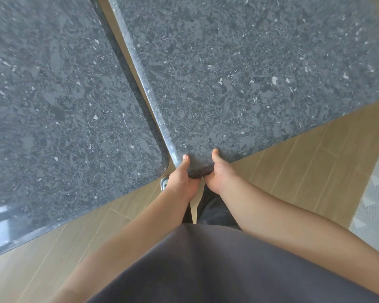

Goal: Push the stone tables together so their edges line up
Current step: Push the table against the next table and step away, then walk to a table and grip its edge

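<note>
the near corner of the right stone worktop [239,68] is being gripped by both hands, side by side: the left hand [182,179] is being held with its thumb lying on top along the left edge and its fingers curled under the corner, and the right hand [219,171] is being held the same way, thumb on top, fingers hidden beneath the slab. the left stone worktop [53,101] is being seen just beside it, with a narrow gap between the two long edges that is widening toward the far end, so the edges are not yet being lined up. the near corners are lying close but apart. a wooden floor [293,162] is being shown below, with a shoe [163,183] peeking out under the left worktop and a pale rug [374,200] at the right.
</note>
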`<state>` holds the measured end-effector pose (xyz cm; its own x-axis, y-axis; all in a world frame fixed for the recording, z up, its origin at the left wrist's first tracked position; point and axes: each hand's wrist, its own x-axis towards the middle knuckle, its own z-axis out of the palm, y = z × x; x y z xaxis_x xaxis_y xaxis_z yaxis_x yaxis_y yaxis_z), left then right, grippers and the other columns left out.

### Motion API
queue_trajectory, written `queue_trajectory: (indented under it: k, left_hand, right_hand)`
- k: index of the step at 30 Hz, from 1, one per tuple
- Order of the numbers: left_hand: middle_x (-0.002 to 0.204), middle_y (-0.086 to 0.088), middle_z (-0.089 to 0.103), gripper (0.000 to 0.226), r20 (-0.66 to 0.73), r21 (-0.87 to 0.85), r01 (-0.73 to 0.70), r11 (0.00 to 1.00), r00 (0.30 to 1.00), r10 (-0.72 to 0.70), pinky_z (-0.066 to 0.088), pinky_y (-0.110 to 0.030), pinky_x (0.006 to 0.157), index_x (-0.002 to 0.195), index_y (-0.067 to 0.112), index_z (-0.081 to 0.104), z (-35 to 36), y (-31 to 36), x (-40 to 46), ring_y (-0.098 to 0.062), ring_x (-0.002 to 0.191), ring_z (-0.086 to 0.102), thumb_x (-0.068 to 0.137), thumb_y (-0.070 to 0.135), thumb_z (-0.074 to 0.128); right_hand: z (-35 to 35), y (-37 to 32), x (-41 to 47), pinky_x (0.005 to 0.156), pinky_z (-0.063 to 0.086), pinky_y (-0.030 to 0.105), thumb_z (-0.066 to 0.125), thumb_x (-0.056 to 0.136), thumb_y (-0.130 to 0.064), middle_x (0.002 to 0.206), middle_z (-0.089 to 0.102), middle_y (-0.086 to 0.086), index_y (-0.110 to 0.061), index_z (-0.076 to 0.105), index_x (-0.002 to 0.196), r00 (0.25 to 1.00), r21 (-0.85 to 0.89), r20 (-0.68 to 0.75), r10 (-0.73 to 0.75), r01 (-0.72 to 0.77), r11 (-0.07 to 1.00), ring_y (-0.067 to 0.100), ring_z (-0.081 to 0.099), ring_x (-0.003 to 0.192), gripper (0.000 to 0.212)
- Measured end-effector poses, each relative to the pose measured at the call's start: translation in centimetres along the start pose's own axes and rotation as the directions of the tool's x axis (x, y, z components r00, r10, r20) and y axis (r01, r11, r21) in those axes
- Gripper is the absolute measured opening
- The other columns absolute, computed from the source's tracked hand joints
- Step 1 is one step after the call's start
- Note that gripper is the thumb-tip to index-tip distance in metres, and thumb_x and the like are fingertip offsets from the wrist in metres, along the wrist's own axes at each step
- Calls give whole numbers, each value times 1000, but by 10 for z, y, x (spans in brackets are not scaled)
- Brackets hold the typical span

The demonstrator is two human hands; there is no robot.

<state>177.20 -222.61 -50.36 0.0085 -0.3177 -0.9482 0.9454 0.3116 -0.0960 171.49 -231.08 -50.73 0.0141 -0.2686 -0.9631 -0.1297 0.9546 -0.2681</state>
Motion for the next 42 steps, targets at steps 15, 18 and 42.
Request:
queue_trajectory:
  k: [15,18,42]
  left_hand:
    - [123,-20,65,27,-91,445,-2,896,995,47,51,-20,95,127,3,57,-10,30,-30,-16,116,63,101,9,57]
    - [133,-54,40,36,-68,564,-33,825,994,86,43,-4,78,128,-36,36,-7,44,-53,-6,95,69,106,-7,34]
    - [100,-11,74,18,616,614,-651,447,749,245,58,-39,84,113,7,61,225,-255,-180,-27,94,73,102,2,48]
  right_hand:
    - [-14,-10,-36,103,51,38,55,100,-13,126,64,13,-5,55,134,996,72,70,52,-57,996,26,64,116,35]
    - [-25,-17,-52,103,51,39,53,99,-13,132,57,15,-4,52,134,994,41,92,62,-66,997,27,59,122,37]
    - [-346,-261,-219,73,58,33,39,97,4,86,71,7,-10,64,107,743,477,204,-637,493,728,20,72,80,30]
